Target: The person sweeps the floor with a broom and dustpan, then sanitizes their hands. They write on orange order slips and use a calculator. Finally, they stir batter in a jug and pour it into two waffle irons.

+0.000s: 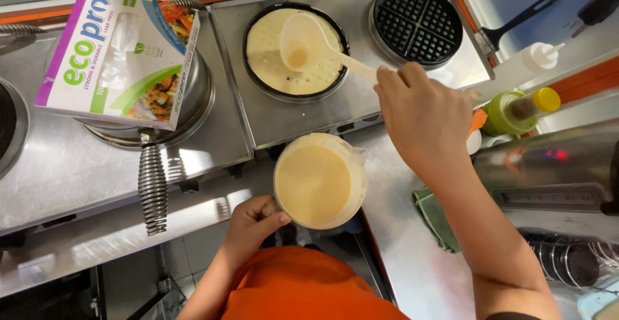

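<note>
My left hand [253, 224] grips the handle side of a clear plastic jug [320, 181] filled with pale batter, held in front of the cooker. My right hand [422, 115] holds the handle of a white ladle [303, 41]. The ladle's bowl rests over a round black iron [294, 50] covered with a layer of pale batter. To the right of it sits a second round iron [418, 23], open, with an empty black grid.
A box of plastic gloves [122, 52] lies on a closed round iron with a coiled handle [153, 184] at left. Squeeze bottles [523, 110] stand at right, a green cloth [435, 217] lies on the steel counter, a black spatula [522, 17] behind.
</note>
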